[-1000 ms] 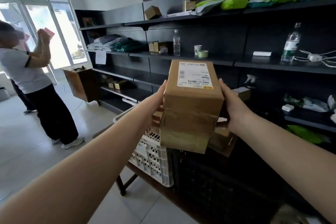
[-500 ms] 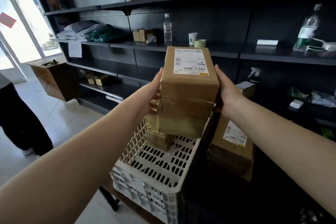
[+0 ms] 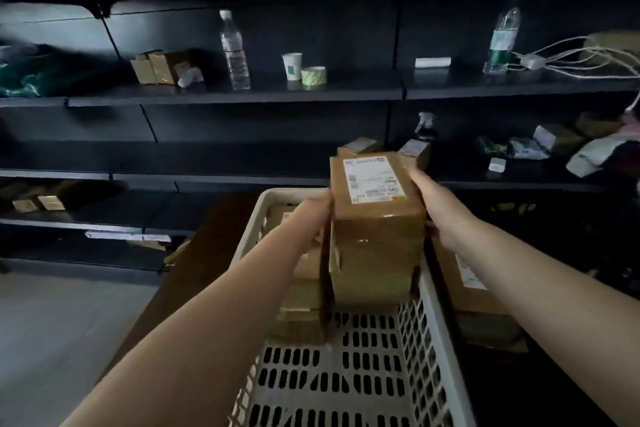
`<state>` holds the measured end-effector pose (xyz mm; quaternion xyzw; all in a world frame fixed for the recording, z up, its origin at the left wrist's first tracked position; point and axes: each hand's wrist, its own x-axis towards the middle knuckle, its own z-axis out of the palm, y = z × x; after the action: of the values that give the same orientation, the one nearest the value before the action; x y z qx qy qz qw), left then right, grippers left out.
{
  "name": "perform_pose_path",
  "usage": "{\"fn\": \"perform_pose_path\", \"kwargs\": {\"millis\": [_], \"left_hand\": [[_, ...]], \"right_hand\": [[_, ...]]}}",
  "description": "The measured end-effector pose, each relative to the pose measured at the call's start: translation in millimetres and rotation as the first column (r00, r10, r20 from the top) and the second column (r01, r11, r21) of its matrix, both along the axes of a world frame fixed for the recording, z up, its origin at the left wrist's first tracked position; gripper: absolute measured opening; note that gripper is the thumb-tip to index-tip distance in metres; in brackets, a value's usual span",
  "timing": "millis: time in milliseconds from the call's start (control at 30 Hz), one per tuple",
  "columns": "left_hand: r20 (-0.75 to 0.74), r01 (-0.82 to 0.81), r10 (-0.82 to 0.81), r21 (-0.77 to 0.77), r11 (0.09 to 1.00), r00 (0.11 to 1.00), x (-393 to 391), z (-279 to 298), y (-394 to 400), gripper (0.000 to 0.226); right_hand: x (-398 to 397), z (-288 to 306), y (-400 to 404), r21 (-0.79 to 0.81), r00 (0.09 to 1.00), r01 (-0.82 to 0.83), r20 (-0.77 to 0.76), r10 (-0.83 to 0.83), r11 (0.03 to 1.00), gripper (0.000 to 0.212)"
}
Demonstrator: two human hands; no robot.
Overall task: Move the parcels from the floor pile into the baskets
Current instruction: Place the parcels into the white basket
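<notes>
— Where's the parcel?
— Stack of brown cardboard parcels (image 3: 375,218), taped, label on top, inside the white slotted plastic basket (image 3: 433,340) at its 12 o'clock end.
— And the hands?
— Left hand (image 3: 317,218) presses at 9 o'clock, right hand (image 3: 433,204) at 3, fingers extended, arms outstretched.
</notes>
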<state>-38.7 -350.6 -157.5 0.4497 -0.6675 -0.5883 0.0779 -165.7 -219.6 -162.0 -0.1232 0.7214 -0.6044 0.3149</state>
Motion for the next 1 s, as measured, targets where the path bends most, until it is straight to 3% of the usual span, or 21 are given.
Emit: {"fn": "perform_pose_path", "kwargs": {"millis": [67,133,267,333,400,500,600,767,1000], "left_hand": [[0.041,0.069,-0.062,-0.190,0.979,0.997,-5,-12,-7,0.043],[0.114,0.204,-0.173,-0.388,0.899,0.978,-9,-24,-10,0.039],[0.260,0.404,-0.311,-0.520,0.752,0.914,-7,-38,-8,0.041],[0.343,0.476,-0.331,-0.587,0.655,0.879,-5,-38,0,0.044],[0.441,0.545,-0.321,-0.652,0.527,0.838,-5,-36,15,0.046],[0.544,0.616,-0.308,-0.753,0.231,0.781,-9,-28,50,0.041],[0.557,0.606,-0.352,-0.795,0.038,0.752,-19,-15,103,0.030],[0.587,0.617,-0.379,-0.785,-0.052,0.715,-37,-8,222,0.031],[0.540,0.585,-0.455,-0.809,-0.049,0.709,-52,-17,389,0.036]], "right_hand": [[2,-17,-13,0.143,0.995,0.063,-0.090,-0.050,0.988,0.034],[4,-35,-22,0.260,0.961,0.066,-0.276,0.008,0.963,0.021],[9,-49,-19,0.407,0.898,0.025,-0.411,0.159,0.913,0.025],[11,-47,-10,0.501,0.825,0.039,-0.505,0.255,0.865,0.026],[16,-41,8,0.601,0.722,0.080,-0.585,0.370,0.795,0.029],[20,-29,49,0.734,0.491,0.205,-0.649,0.581,0.648,0.036],[21,-17,110,0.779,0.426,0.280,-0.625,0.654,0.561,0.035],[17,-6,244,0.790,0.352,0.340,-0.610,0.710,0.510,0.034],[3,-18,419,0.787,0.356,0.407,-0.604,0.713,0.464,0.029]]}}
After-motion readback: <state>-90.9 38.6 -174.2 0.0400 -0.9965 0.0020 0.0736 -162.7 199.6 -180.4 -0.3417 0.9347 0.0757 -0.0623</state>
